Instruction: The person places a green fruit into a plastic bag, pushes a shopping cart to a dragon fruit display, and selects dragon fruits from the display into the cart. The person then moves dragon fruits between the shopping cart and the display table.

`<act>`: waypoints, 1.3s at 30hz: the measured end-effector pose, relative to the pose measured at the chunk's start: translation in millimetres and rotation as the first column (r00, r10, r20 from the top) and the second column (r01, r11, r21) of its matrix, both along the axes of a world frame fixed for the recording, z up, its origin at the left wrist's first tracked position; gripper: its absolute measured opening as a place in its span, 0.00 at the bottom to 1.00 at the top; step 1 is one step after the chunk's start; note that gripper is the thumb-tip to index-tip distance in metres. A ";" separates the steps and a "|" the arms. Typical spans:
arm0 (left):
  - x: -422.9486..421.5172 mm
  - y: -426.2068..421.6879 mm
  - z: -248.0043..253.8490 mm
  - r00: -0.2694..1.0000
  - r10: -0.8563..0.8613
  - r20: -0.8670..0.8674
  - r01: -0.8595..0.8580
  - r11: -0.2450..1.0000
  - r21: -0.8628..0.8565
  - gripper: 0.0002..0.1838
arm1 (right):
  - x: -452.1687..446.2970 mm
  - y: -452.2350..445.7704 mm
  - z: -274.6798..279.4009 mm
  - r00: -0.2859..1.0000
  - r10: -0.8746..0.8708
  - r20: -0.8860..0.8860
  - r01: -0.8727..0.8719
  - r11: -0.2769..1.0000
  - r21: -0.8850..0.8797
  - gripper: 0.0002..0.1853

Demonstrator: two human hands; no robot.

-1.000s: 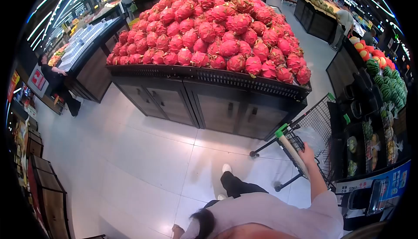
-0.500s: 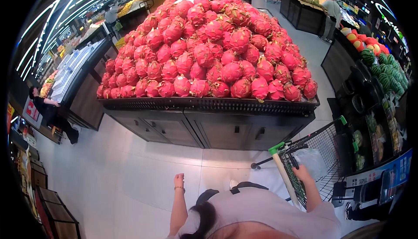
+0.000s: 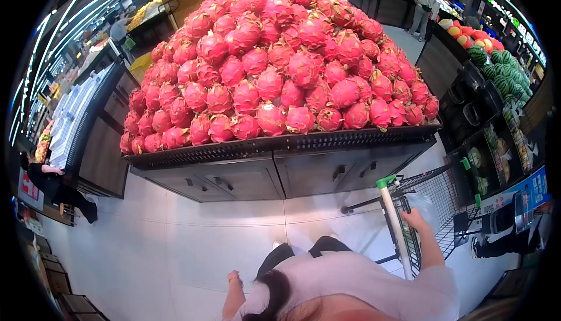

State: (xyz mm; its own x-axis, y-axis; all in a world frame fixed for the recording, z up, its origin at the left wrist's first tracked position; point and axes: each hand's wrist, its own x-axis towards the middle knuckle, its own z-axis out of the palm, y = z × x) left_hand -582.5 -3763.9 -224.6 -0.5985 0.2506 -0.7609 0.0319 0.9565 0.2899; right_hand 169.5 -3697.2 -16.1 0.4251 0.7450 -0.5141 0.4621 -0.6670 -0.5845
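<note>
My right hand (image 3: 414,218) reaches over the handle side of a wire shopping cart (image 3: 429,186), close to a clear plastic bag (image 3: 423,207) inside it. Its fingers curl over the cart's edge, but what they grip is too small to make out. Low at my left side hangs my left hand (image 3: 234,276), fingers curled, its inside hidden. In front of me a large heap of red dragon fruit (image 3: 280,75) fills a dark display stand (image 3: 280,146); neither hand touches the fruit.
Watermelons (image 3: 505,75) and black shelves (image 3: 473,110) line the right side. A person in dark clothes (image 3: 55,184) stands at the far left beside another counter (image 3: 105,128). Another person (image 3: 422,8) is at the back right. Dark trousered legs (image 3: 508,242) show at the right edge.
The fruit stand now looks closer and fills more of the view. My left hand swung forward, then back down. My right hand stays at the cart.
</note>
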 end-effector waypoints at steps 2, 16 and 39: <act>-35.6 12.9 -6.1 0.995 0.088 0.039 -0.089 0.996 0.013 0.13 | -30.6 5.3 21.6 0.999 -0.048 0.001 0.048 0.998 -0.035 0.14; 255.1 404.0 333.0 0.391 -0.916 -0.091 0.243 0.008 0.970 0.14 | -143.1 14.2 6.6 0.971 -0.121 -0.204 0.103 0.990 -0.096 0.13; 399.0 539.7 389.7 0.699 -0.315 -0.643 0.580 -0.276 0.766 0.58 | -274.0 77.1 11.8 0.997 -0.071 -0.018 0.071 0.998 0.000 0.15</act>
